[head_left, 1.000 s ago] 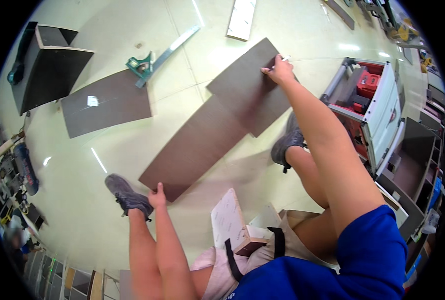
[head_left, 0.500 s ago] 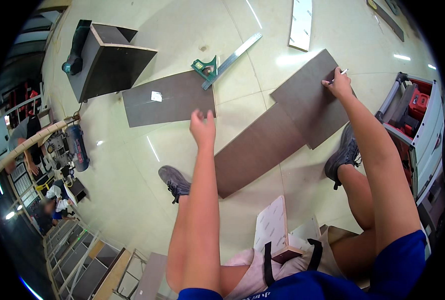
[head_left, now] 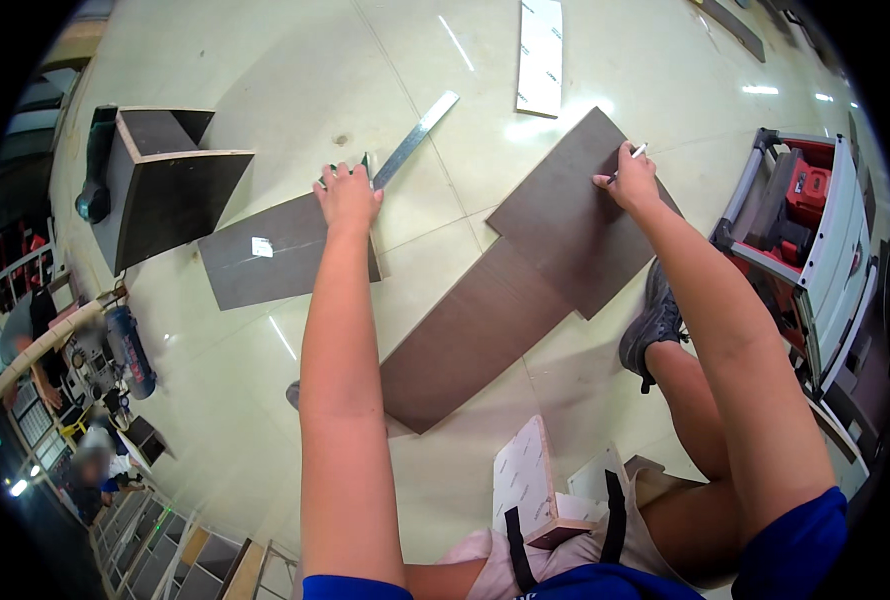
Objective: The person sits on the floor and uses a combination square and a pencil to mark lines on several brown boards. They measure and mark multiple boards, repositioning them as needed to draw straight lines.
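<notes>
My left hand (head_left: 348, 197) reaches forward with its fingers closed over the green head of a combination square, whose steel blade (head_left: 417, 138) points away to the right. Beneath that hand lies a dark brown board (head_left: 285, 275) with a small white label (head_left: 262, 247). In my right hand (head_left: 633, 185) is a white-ended pen (head_left: 640, 151), held above another brown board (head_left: 580, 195). That board meets a long brown board (head_left: 485, 340) stretching toward me at an angle; I cannot tell whether they overlap.
A dark open box (head_left: 180, 205) stands at the far left, with a dark green tool (head_left: 95, 170) against it. A white strip board (head_left: 540, 60) lies ahead. At right is an open toolbox (head_left: 815, 190) with red contents; white-faced panels (head_left: 525, 475) sit between my legs.
My left hand has moved forward from empty air above the brown board's edge and closed over the combination square's head. My right hand still holds the pen at the board. The view has shifted.
</notes>
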Available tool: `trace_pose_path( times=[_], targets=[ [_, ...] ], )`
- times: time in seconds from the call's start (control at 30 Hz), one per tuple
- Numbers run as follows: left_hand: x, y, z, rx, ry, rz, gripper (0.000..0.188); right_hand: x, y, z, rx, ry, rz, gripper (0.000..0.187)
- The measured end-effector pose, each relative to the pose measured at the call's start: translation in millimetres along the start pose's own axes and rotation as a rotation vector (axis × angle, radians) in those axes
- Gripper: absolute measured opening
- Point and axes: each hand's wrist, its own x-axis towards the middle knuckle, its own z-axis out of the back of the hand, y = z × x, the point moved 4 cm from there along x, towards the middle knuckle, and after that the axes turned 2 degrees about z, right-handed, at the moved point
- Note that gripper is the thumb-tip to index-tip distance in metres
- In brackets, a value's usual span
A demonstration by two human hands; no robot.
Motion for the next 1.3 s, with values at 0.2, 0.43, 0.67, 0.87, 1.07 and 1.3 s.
trace_pose_path(
  times=[0.2, 0.43, 0.67, 0.87, 1.07, 1.3],
  targets=[
    [-14, -1, 9, 0.036, 0.076, -0.015, 0.056, 0, -4, -3, -0.034, -0.035, 0.007, 0.101],
    [-20, 11, 7, -0.023, -0.067, 0.036, 0.07, 7, 1, -4, -0.036, -0.022, 0.058, 0.101],
    [-126, 32, -20, -0.536, 0.009, 0.333, 0.108, 28, -20, -23, -0.119, -0.031, 0.165, 0.086],
    [-358, 19, -160, -1.101, -0.053, 0.82, 0.08, 37, -31, -16, -0.179, -0.102, 0.164, 0.079],
    [-517, 5, -259, -0.926, 0.177, 1.229, 0.093, 44, -28, -26, -0.166, -0.073, 0.186, 0.073],
    [-545, 18, -291, -0.825, 0.351, 1.211, 0.09, 59, -48, -25, -0.154, -0.117, 0.245, 0.07]
  ],
)
